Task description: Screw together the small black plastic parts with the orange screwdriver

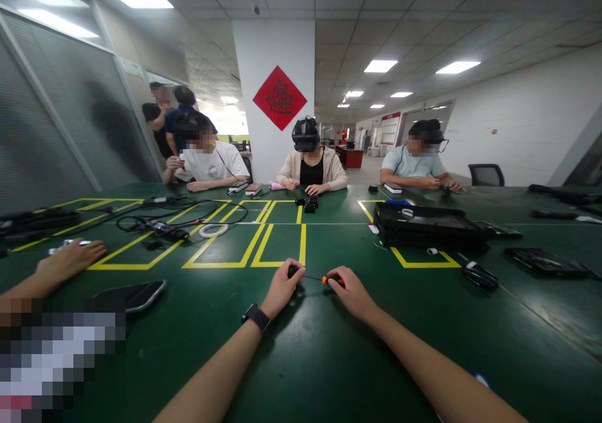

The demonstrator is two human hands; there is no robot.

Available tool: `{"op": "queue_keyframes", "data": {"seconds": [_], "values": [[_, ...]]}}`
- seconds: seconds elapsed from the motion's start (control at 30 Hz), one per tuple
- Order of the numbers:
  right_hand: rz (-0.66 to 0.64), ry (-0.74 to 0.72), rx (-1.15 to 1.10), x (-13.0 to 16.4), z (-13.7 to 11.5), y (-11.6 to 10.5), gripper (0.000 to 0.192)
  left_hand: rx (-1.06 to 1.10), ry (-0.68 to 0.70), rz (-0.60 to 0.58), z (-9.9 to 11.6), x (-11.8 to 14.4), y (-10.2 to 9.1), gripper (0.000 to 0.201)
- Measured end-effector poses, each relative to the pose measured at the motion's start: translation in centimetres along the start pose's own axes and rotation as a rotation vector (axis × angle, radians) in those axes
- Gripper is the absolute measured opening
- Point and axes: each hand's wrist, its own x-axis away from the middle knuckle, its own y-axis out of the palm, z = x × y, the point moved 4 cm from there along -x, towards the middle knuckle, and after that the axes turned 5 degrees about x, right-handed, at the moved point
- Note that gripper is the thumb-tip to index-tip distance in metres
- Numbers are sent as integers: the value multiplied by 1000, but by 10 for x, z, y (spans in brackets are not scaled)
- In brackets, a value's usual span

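Left hand: the left hand point(282, 287), low in the centre of the frame, fingers curled round a small black part point(292, 271) on the green table point(329, 360); a dark watch point(256, 316) sits on the wrist
Right hand: the right hand point(350, 292), just right of centre, fingers closed on the orange handle of a small screwdriver point(324, 279)
Screwdriver: thin shaft lies level between the two hands, its tip at the black part
Lower left: a co-worker's hand point(70, 260) rests flat on the table; a dark curved object point(134, 294) lies just beside that arm
Middle left: tangled black cables point(160, 219) and a white ring point(213, 230) inside yellow floor-tape boxes point(263, 244)
Middle right: a black tray point(426, 225), with dark tools point(480, 276) nearer the lower right
Far side: three seated people point(310, 166) across the table, hands on small items; what they hold is too small to tell
Background: a white pillar with a red diamond sign point(279, 97), top centre
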Motion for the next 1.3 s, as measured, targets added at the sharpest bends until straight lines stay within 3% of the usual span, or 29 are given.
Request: {"op": "queue_keyframes", "data": {"seconds": [0.33, 1.3], "values": [[0, -26, -6, 1, -2, -1, 12, 41, -40, -9, -3, 0, 1, 26], [-6, -41, 15, 0, 3, 3, 19, -39, 21, -16, -6, -2, 0, 18]]}}
